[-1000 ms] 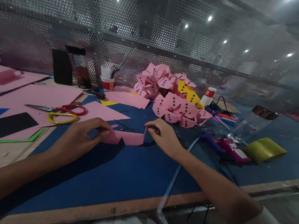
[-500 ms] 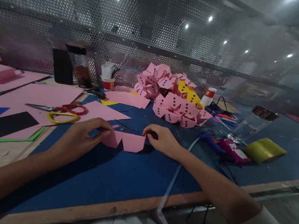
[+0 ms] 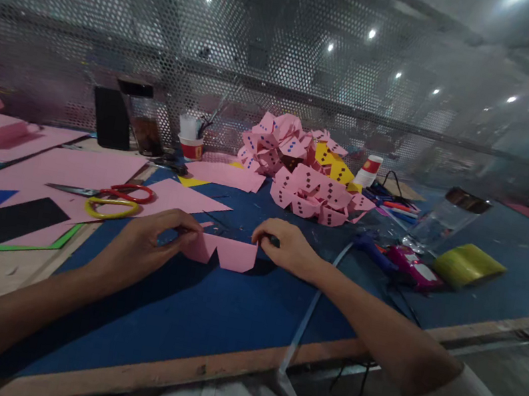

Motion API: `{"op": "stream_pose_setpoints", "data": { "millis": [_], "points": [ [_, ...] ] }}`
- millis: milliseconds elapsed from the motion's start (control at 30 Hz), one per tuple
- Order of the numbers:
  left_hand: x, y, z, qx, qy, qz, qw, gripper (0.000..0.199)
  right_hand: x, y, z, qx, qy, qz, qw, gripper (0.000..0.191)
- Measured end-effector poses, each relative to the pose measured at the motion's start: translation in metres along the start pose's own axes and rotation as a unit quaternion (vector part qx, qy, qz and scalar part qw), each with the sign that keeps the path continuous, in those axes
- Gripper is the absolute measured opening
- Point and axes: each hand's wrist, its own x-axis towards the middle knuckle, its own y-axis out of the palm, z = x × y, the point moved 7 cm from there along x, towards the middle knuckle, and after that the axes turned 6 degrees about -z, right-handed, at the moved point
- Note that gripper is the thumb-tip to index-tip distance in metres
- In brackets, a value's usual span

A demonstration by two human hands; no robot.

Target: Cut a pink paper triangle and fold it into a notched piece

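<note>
A folded strip of pink paper [image 3: 236, 255] with a V-shaped notch in its lower edge spans the gap between my hands, over the blue table mat. My left hand [image 3: 152, 241] pinches its left end between thumb and fingers. At the right end, my right hand [image 3: 289, 249] grips the upper corner with closed fingertips. Red-and-yellow-handled scissors [image 3: 112, 198] lie to the left on pink sheets, beyond my left hand. Behind the strip is a pile of folded pink paper pieces [image 3: 278, 143] with dark and blue dots.
A glue gun [image 3: 377, 252], a magenta tool [image 3: 413, 269] and a yellow roll [image 3: 470, 266] lie to the right near a clear jar [image 3: 448, 222]. Black card [image 3: 14, 222] is at left. A paper cup [image 3: 190, 147] stands by the mesh screen [image 3: 250, 40].
Almost nothing differs. The pink paper strip sits very slightly lower in view, and both hands keep their hold on its ends.
</note>
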Motion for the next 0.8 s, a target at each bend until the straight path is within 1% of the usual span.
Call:
{"op": "stream_pose_setpoints", "data": {
  "millis": [133, 233, 300, 367, 467, 600, 700, 800],
  "points": [
    [0.001, -0.002, 0.002, 0.003, -0.005, -0.013, 1.000, 0.028, 0.000, -0.001, -0.007, 0.042, 0.071, 0.004, 0.997, 0.030],
    [0.002, -0.002, 0.005, 0.016, -0.005, -0.022, 1.000, 0.029, -0.001, -0.003, -0.011, 0.063, 0.111, -0.008, 0.992, 0.031],
    [0.002, -0.002, 0.009, 0.019, -0.009, -0.024, 1.000, 0.030, -0.002, -0.004, -0.013, 0.043, 0.104, -0.017, 0.994, 0.030],
    [0.003, -0.001, 0.012, 0.020, -0.016, -0.023, 0.999, 0.030, -0.002, -0.003, -0.013, 0.004, 0.079, -0.018, 0.997, 0.027],
    [0.002, 0.001, 0.018, 0.025, -0.034, -0.012, 0.999, 0.033, -0.004, 0.003, -0.016, -0.036, 0.054, 0.008, 0.998, 0.029],
    [0.000, 0.001, 0.021, 0.047, -0.046, -0.001, 0.998, 0.038, -0.006, 0.009, -0.020, -0.048, 0.054, 0.032, 0.997, 0.035],
    [0.000, 0.000, 0.020, 0.065, -0.038, -0.003, 0.997, 0.039, -0.005, 0.006, -0.018, -0.046, 0.049, 0.024, 0.997, 0.038],
    [0.001, -0.003, 0.020, 0.074, -0.049, -0.008, 0.996, 0.040, -0.005, 0.004, -0.015, -0.043, 0.040, 0.015, 0.998, 0.038]
  ]
}}
